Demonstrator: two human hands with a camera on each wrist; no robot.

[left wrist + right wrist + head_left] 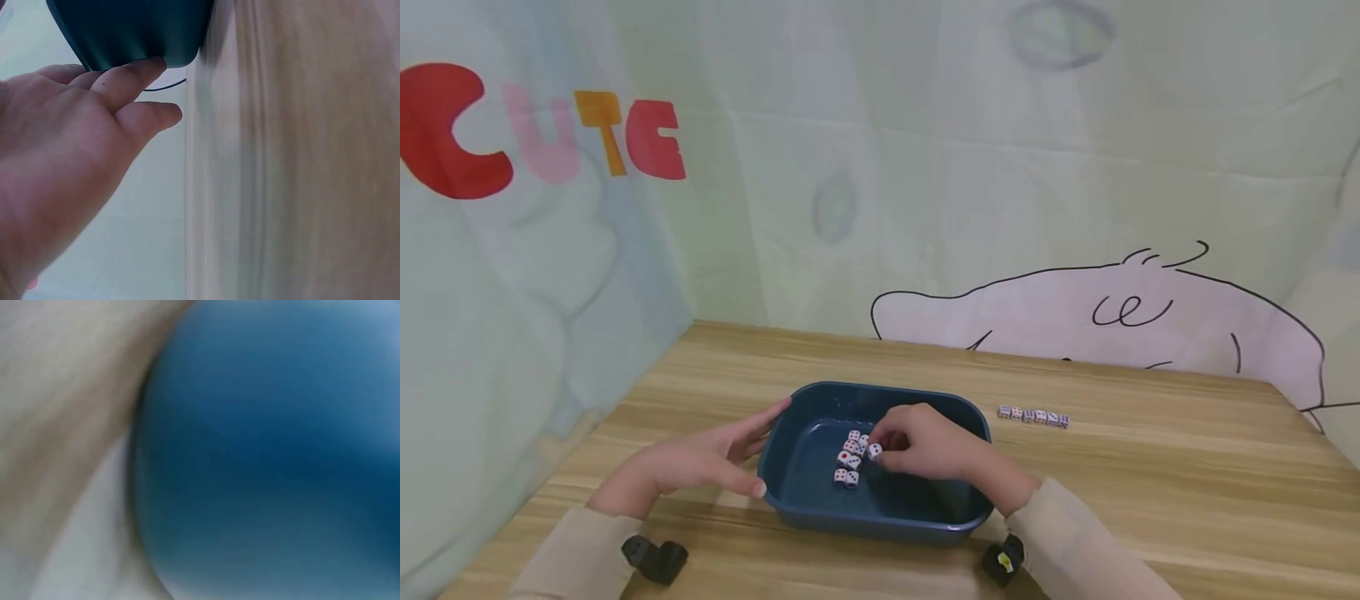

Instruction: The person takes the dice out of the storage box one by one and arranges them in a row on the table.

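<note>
Your right hand (928, 442) has its grip pinching one die (875, 452) between thumb and finger, inside the blue tub (880, 527), just right of the grouped dice (853, 462). Your left hand (711, 458), grip spread, touches the tub's left side.

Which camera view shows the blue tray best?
The head view: it shows the blue tray from above, with most of its rim and the dice inside. The left wrist view has only part of its outer wall, touched by the left hand; the right wrist view, a blurred blue surface, probably its side.
</note>
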